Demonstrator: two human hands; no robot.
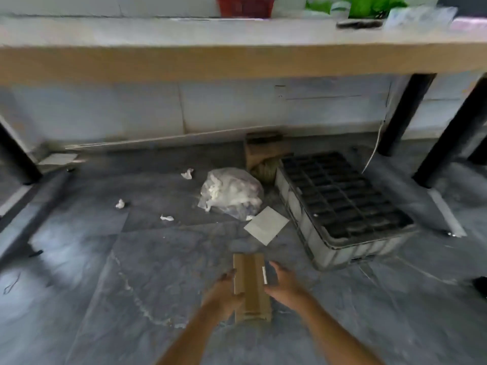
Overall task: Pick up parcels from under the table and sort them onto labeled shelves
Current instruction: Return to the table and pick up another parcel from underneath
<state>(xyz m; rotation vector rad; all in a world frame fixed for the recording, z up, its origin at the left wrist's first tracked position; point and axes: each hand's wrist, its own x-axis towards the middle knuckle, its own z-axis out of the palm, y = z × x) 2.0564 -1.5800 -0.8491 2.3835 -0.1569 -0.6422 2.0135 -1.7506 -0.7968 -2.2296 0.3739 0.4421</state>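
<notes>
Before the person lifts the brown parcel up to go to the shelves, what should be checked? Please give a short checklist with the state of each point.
1. Left hand grips the cardboard parcel: ok, fingers wrap its left edge.
2. Right hand grips it: not ok, it looks open beside the right edge.
3. Parcel free of the white paper and plastic bag: ok, apart.
4. Head room under the table edge: cannot tell.
5. Label readable: cannot tell, blurred.
6. Shelves in view: not ok.
</notes>
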